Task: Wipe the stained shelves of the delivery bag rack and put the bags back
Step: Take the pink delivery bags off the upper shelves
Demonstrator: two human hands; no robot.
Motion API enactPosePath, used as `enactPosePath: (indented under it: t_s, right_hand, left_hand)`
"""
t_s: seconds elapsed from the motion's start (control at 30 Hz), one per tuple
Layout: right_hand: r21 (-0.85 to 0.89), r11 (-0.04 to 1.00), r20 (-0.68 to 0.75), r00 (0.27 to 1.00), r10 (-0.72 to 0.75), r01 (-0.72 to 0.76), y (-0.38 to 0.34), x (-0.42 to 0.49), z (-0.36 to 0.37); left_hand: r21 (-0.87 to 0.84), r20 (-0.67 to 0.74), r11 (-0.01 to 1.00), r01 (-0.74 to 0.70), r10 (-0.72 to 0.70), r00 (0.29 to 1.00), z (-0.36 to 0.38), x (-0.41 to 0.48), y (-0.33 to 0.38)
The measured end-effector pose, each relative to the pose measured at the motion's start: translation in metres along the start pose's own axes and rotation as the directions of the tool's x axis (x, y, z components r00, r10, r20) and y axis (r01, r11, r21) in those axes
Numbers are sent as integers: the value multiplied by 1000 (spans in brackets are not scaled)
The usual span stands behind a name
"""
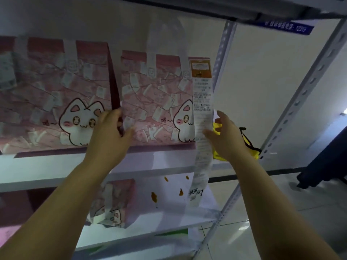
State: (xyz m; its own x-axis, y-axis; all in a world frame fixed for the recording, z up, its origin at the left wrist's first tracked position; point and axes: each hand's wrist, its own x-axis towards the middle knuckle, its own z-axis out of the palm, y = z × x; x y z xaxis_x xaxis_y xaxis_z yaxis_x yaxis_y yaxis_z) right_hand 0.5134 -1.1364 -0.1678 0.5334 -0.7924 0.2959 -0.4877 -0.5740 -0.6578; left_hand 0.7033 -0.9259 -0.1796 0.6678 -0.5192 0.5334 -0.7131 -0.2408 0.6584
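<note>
Two pink delivery bags with a white cat print stand side by side on the middle shelf (169, 158) of a white rack. My left hand (110, 128) grips the left edge of the right bag (155, 102). My right hand (223, 136) is at that bag's right edge with its fingers spread, touching the long white receipt (202, 113) that hangs from the bag. The left bag (52, 94) stands untouched. Just behind my right hand lies a yellow cloth (247, 145). The lower shelf (169, 199) carries several brown stains (154, 197).
Another pink cat bag (112, 205) sits on the lower shelf, left of the stains. Perforated metal uprights (300, 102) frame the rack on the right. A dark object (326, 160) stands on the tiled floor at far right. A shelf runs overhead.
</note>
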Motion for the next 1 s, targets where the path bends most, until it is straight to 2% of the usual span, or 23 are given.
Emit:
enactPosePath:
  t_s: [0.13, 0.3, 0.5, 0.67, 1.0]
  right_hand:
    - [86, 996, 95, 995, -4, -5, 8, 11, 1]
    - [157, 985, -20, 998, -66, 68, 11, 11, 2]
    - [238, 970, -39, 998, -48, 56, 11, 6, 0]
    - [266, 961, -125, 991, -47, 79, 11, -3, -5]
    - [398, 911, -251, 968, -6, 108, 2, -52, -22]
  left_hand:
    - [56, -38, 998, 9, -7, 999, 9, -2, 2]
    - [66, -78, 997, 40, -35, 996, 9, -3, 4]
    - [33, -108, 999, 36, -32, 994, 10, -4, 6]
    - [78, -95, 997, 6, 2, 995, 9, -7, 6]
    - [-138, -127, 990, -12, -5, 992, -11, -34, 33]
